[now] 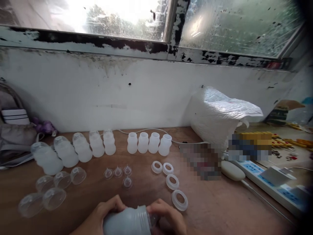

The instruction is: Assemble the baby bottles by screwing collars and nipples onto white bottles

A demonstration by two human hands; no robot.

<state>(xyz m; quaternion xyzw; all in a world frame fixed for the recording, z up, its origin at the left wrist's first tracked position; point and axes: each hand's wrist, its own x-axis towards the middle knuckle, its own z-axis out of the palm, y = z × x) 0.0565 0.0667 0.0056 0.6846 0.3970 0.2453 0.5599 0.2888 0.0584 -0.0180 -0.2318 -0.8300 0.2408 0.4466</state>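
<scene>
My left hand [105,210] is wrapped round a translucent white baby bottle [127,223], which lies on its side at the bottom of the view with its ribbed end to the right. At that end, my right hand [170,215] closes its fingers on a clear teat [153,219], partly hidden by them. Nearby on the table lie several loose clear teats [127,182]. White collar rings [179,199] form a curved row to the right of my hands. Clear domed caps [54,198] lie at the left.
Capped bottles [82,148] stand in a row at the back left, and open bottles [143,143] at back centre. A white plastic bag [215,117], a power strip [269,186], an oval white device [232,170] and cables are on the right. A backpack [14,140] sits far left.
</scene>
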